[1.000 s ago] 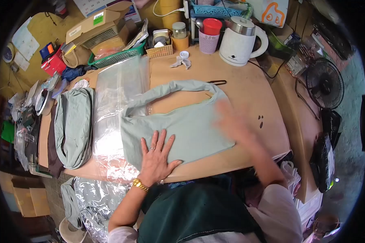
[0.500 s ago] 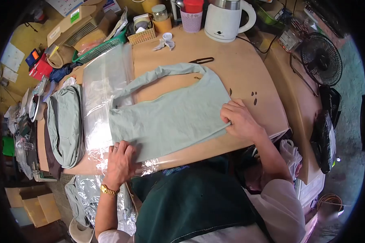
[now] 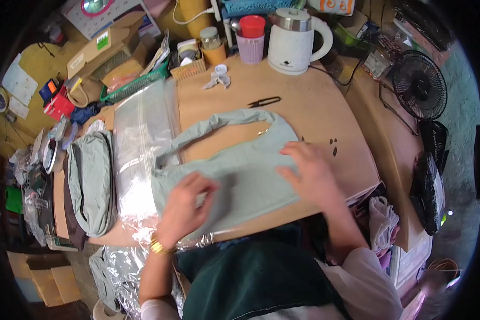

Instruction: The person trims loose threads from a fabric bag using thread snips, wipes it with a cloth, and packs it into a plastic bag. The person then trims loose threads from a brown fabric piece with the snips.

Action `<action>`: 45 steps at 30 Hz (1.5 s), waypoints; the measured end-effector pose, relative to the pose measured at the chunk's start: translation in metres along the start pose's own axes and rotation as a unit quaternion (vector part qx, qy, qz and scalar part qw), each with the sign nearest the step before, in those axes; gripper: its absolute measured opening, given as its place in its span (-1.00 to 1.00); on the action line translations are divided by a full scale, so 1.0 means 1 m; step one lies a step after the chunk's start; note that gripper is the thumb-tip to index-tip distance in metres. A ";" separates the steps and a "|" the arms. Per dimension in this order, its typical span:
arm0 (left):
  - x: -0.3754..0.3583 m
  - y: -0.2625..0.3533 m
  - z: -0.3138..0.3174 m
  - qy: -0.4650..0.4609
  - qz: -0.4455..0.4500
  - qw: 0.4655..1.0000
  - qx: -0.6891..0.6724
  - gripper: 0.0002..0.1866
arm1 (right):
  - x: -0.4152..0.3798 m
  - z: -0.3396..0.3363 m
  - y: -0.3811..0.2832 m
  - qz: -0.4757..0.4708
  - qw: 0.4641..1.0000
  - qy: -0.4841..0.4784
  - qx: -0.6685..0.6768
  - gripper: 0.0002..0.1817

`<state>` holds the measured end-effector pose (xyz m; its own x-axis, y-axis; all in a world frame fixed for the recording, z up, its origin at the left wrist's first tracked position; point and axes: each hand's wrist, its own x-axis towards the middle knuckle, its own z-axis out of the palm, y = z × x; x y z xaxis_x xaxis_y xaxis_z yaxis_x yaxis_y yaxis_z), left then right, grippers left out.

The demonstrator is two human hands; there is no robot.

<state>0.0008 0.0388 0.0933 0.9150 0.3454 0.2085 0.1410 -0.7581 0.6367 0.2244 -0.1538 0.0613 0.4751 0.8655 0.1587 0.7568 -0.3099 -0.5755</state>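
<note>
- The left hand (image 3: 189, 200), blurred, has its fingers partly curled over the bag's near left part; a shadow on the cloth beside it suggests that it is raised, but whether it pinches anything I cannot tell.
- The right hand (image 3: 310, 173) is spread, thumb apart from the fingers, over the bag's right side; it appears to grip nothing, and contact is unclear.
- Beneath both lies the pale green cloth shoulder bag (image 3: 245, 184), flat on the paper-covered table (image 3: 330, 114), its strap looped toward the far side.
- It should handle as light, soft and limp, creasing easily and hardly fragile; the two lower corners or side edges look the best holds, since the strap alone would let the body sag.
- Its left end overlaps the clear plastic sheets (image 3: 144, 120), which look slick, so the cloth may slide there.
- Left of those rests a folded green bag (image 3: 92, 186).
- Beyond the strap lie black thread snips (image 3: 264, 102); farther back stands a white electric kettle (image 3: 289, 48).
</note>
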 end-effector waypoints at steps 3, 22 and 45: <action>0.083 -0.004 0.071 0.026 0.116 0.993 -0.010 -0.90 | -0.004 0.066 0.014 -0.039 0.986 0.033 -0.158 -0.28; 0.252 -0.044 0.138 0.159 0.212 0.958 0.112 -0.87 | -0.015 0.062 0.019 -0.050 0.988 -0.078 -0.126 -0.18; 0.072 0.032 0.076 -0.029 0.161 0.967 0.198 -0.34 | -0.027 0.050 0.041 0.011 0.977 -0.056 -0.207 -0.12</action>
<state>0.0997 -0.0024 0.0720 0.9533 0.0346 0.2999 -0.0307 -0.9772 0.2102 0.2205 -0.1703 -0.0066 0.4587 0.8873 0.0475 0.8746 -0.4413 -0.2007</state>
